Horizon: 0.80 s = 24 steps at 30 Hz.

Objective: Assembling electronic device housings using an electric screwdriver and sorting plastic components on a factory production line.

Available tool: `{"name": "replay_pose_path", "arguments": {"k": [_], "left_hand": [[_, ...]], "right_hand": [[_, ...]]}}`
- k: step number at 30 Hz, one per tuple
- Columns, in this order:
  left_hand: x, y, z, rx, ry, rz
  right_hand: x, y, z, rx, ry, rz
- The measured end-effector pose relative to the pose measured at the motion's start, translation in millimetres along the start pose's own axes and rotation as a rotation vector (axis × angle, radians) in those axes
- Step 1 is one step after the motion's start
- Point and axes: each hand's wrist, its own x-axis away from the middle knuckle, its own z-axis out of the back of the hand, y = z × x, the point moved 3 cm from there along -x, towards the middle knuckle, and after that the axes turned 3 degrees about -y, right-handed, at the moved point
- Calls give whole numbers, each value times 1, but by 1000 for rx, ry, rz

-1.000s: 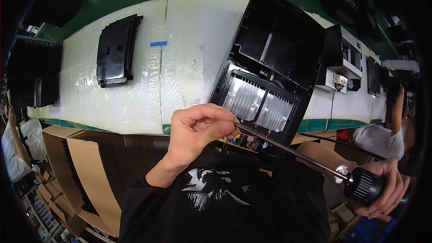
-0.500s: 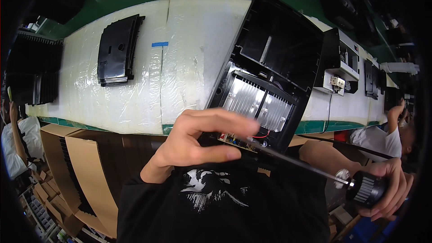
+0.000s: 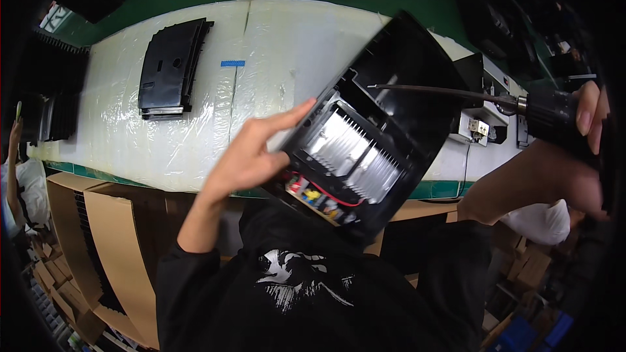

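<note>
the right hand is gripping a long-shafted black screwdriver, its shaft extending over a rectangular black plastic housing with silver metal fins. the housing is lying slantwise on the white, plastic-wrapped counter. the left hand is touching its left edge, thumb and forefinger spreading apart; whether that grip is clasping, i cannot quite tell.

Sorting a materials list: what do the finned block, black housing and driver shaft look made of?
Finned block: bare metal, probably aluminium; silvery glare on thin fins.
Black housing: likely moulded plastic, fairly smooth; soft sheen, formed edges.
Driver shaft: probably steel, dark finish; slim rod with faint sheen, though blur leaves any coating open.
</note>
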Motion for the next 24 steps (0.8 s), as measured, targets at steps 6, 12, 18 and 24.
{"name": "replay_pose_path", "arguments": {"k": [6,12,18,24], "left_hand": [[-19,-3,32,35,-284,33],[-17,-7,32,49,-254,53],[-18,-7,32,78,-282,98],[-19,-9,31,65,-280,46]], "right_hand": [[55,-7,80,-36,30,-73],[4,47,-13,-94,57,-151],[8,63,-22,-137,81,-213],[28,74,-3,-172,118,-271]]}}
